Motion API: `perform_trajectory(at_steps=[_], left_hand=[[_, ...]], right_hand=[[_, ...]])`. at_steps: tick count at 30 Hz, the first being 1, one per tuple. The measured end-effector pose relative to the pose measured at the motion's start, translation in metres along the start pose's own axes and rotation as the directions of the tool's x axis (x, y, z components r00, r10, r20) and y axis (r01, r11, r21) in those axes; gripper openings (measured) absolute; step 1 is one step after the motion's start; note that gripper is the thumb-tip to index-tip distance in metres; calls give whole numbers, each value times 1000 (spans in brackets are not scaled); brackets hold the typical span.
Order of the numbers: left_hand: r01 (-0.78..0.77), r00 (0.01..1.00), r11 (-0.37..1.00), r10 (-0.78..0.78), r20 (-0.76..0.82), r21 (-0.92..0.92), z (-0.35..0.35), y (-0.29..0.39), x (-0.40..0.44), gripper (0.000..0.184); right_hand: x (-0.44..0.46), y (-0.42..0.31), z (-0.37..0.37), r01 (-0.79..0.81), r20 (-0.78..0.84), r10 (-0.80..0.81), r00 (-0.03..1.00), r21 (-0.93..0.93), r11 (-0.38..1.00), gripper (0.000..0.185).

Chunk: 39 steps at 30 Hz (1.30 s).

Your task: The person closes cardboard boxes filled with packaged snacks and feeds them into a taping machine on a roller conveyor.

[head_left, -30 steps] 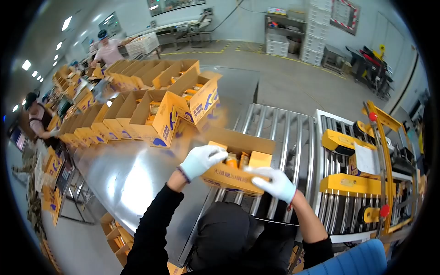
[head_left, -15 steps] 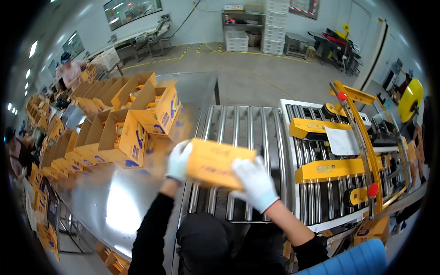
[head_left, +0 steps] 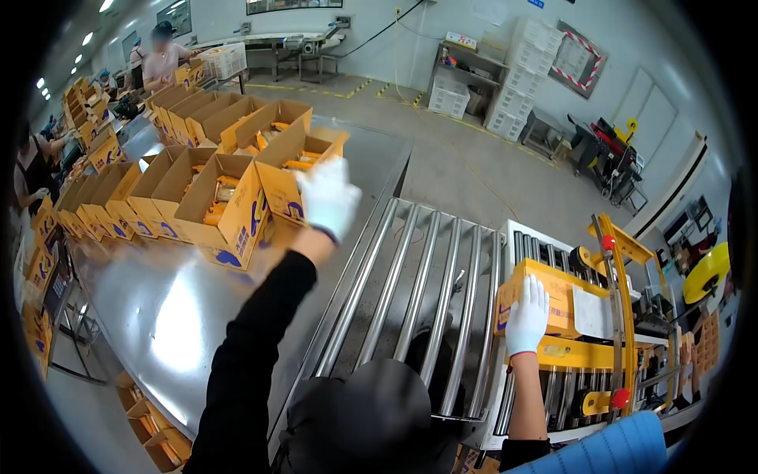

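Observation:
My right hand (head_left: 527, 317), in a white glove, lies with its fingers stretched out against a closed orange carton (head_left: 559, 306). That carton sits at the entry of the carton sealing machine (head_left: 624, 308), between its yellow side guides. On the left, my gloved left hand (head_left: 330, 201) is at the right side of an open carton (head_left: 284, 183) with orange packets inside. Motion smears its fingers, so their grip cannot be made out. Another open carton (head_left: 225, 209) of packets stands beside it on the metal table (head_left: 174, 316).
The roller conveyor (head_left: 410, 284) runs between the table and the sealing machine. More open cartons stand in two rows on the table's far left. A co-worker (head_left: 164, 59) stands behind them. White crates (head_left: 525, 75) are stacked at the back wall.
The carton held between both hands has moved right into the sealing machine, my right hand staying on it. My left hand has let go and moved up to the open cartons. The view has turned.

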<state>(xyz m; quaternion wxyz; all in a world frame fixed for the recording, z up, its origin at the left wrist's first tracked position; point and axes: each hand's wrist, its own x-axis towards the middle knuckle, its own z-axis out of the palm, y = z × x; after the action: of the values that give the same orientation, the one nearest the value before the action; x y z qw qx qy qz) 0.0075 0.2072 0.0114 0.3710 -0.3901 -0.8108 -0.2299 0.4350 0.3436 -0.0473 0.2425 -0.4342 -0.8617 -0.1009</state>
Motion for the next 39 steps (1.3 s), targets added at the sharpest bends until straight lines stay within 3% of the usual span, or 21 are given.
perform_trajectory(at_steps=[1,3,7,8,11,13,15,17,18,19,21,23,24,25,27,28,30,31,33,37,39], left_hand=[[101,994,982,-95,-47,157,18,-37,12,37],[198,833,957,-279,477,213,42,-94,20,32],[-51,921,997,22,388,64,18,-85,-15,26],[-73,900,997,78,429,-28,-11,-74,-27,25],[-131,816,917,316,484,-378,-99,-66,-69,21],[-74,783,775,435,445,-627,-137,-66,-89,14],[-183,775,602,575,262,-777,-163,-61,-90,11],[59,771,530,514,376,-846,-168,-66,-94,15],[170,694,474,565,446,-864,-166,-64,-90,18],[280,610,417,618,496,-865,-165,-61,-86,22],[550,425,529,490,762,-646,-130,-41,-87,38],[483,706,445,311,636,-754,-96,-15,-95,30],[73,876,670,311,368,-739,-66,-9,-106,33],[92,891,751,231,391,-654,-69,1,-106,39],[179,938,848,5,345,-500,-78,8,-110,49],[184,937,856,-5,349,-483,-72,4,-121,49],[683,730,243,-195,655,-689,-50,-8,-140,61],[682,731,252,-207,650,-686,-56,-10,-134,61],[825,544,99,131,829,-557,-69,-11,-116,66],[687,711,369,-167,683,-625,-22,69,-106,48],[650,740,348,-84,668,-676,-24,139,-104,53]], right_hand=[[-1,7,-2,2,-9,-2,1000,-4,1000,56],[-4,22,-11,45,33,-43,999,-87,995,45],[-11,17,-27,93,90,-93,992,11,996,45],[-22,1,-24,160,30,-170,985,220,962,47],[-53,-65,15,-90,246,-82,966,612,786,92],[-68,-107,51,-324,361,17,932,814,482,115],[-43,-159,-13,35,4,-75,997,856,515,105],[-31,-167,-59,431,71,-587,807,608,667,84],[-44,-164,-52,537,-37,-663,748,621,571,63],[-45,-158,-54,537,-24,-674,738,626,566,63],[-36,-144,-60,53,255,-613,748,898,438,58],[-17,-152,-64,-285,461,-352,815,847,448,63],[0,-154,-65,116,279,-449,849,730,674,71],[17,-159,-69,481,123,-584,803,444,756,79],[32,-174,-85,463,62,-484,873,206,862,94],[29,-172,-73,431,13,-438,899,165,887,100],[-3,-179,-74,425,64,-458,887,278,861,101],[-21,-181,-73,407,119,-476,871,369,836,101],[-47,-170,-61,431,162,-522,837,392,813,104],[-24,-117,-56,305,210,-350,913,219,927,109],[-7,-94,-37,177,167,-187,968,75,981,108]])
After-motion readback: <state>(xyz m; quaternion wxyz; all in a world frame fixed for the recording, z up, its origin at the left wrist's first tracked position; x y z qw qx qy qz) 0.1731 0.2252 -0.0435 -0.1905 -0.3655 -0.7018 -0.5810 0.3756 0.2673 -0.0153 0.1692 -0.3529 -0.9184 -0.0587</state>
